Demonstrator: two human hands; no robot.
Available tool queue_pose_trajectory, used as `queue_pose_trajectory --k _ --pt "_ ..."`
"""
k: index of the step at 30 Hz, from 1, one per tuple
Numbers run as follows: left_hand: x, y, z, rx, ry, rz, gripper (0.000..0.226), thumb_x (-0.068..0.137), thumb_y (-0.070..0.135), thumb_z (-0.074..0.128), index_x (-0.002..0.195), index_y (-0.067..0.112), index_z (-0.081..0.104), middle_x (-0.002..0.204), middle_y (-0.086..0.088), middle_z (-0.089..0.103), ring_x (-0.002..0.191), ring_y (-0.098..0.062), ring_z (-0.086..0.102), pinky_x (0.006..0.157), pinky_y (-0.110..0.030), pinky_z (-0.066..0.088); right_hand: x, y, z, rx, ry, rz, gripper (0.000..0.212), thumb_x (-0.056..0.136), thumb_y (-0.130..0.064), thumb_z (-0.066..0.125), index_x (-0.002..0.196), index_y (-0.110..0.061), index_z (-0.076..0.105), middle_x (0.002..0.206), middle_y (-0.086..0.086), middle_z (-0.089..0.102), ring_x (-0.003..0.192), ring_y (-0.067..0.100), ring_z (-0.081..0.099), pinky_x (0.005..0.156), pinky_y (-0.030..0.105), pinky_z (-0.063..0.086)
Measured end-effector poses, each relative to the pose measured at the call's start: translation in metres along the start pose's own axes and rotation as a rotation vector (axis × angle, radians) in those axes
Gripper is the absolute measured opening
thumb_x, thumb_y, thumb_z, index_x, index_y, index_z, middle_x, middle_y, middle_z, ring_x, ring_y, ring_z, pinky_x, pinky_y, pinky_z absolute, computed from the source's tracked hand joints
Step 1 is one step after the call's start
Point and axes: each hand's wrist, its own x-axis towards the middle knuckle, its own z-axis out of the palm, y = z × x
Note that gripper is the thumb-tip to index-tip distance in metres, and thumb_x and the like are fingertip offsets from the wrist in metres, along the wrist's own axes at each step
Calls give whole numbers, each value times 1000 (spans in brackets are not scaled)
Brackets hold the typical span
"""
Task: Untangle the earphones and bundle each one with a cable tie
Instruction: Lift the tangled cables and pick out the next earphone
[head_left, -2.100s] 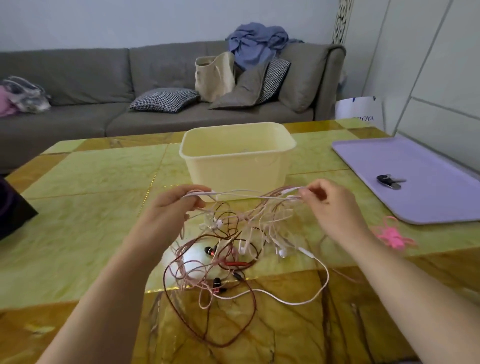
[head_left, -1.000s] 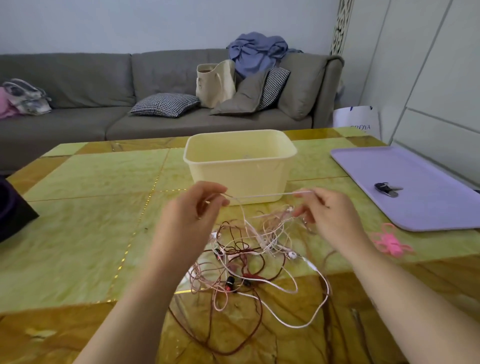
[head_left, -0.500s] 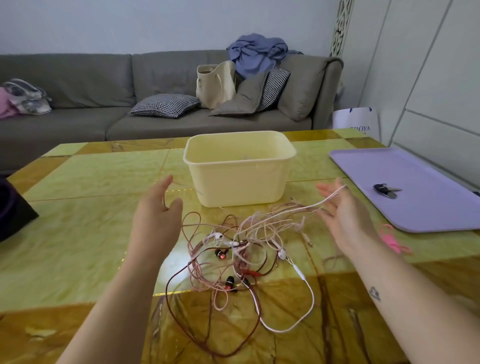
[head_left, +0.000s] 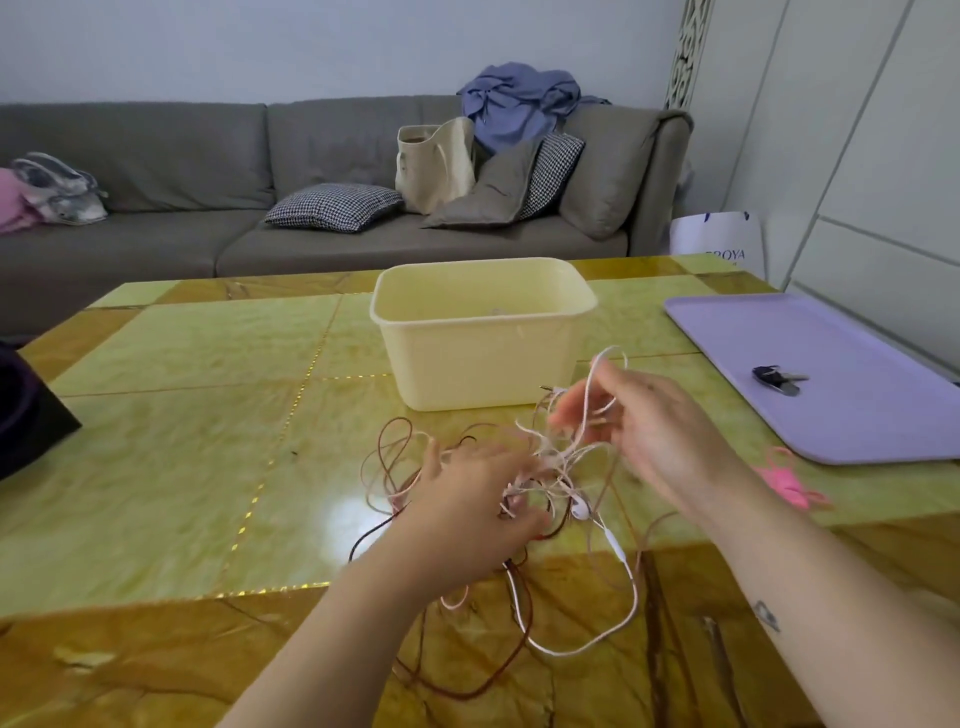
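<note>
Earphones (head_left: 540, 483) tangled on counter (head_left: 171, 467) before yellow tub (head_left: 483, 358). Left hand (head_left: 467, 514) pressing into tangle, grip unclear, blurred. Right hand (head_left: 649, 431) pinching white cable loop (head_left: 597, 374), lifting it.

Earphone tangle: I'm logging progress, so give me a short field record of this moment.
earphones: one knot of white, pink and brown cables on the table
left hand: on the knot, grip blurred
right hand: lifting a white cable loop
cable ties: pink, unused, beside the purple tray
yellow tub: behind the knot
bundled: none
</note>
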Motion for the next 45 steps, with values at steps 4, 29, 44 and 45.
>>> queue_pose_trajectory --k 4,29,44,45 --pt "11 -6 0 -242 269 -179 30 97 38 45 73 23 57 64 7 58 51 -1 46 75 -31 47 11 9 -31 271 405 67 30 98 -23 47 76 -12 63 78 3 68 77 16 63 70 29 51" --pt "45 35 -157 -511 406 -275 44 100 40 31 70 18 55 74 3 48 68 -13 43 61 -29 32 61 -109 -22 -546 -19 293 51 103 -30 26 73 -9 62 55 1 66 52 16 56 51 22 34" --pt "69 112 -266 -691 518 160 33 98 31 46 74 26 69 49 7 35 44 -12 27 49 -26 18 45 -176 29 -585 -415 -7 25 94 -29 56 111 -12 63 76 -6 68 71 7 58 69 21 46" --pt "69 117 -267 -683 525 179 32 99 30 46 77 23 68 43 12 38 41 -8 31 46 -24 22 44 -166 37 -575 -405 -12 20 94 -30 57 100 -13 65 71 -7 66 65 5 58 67 20 47"
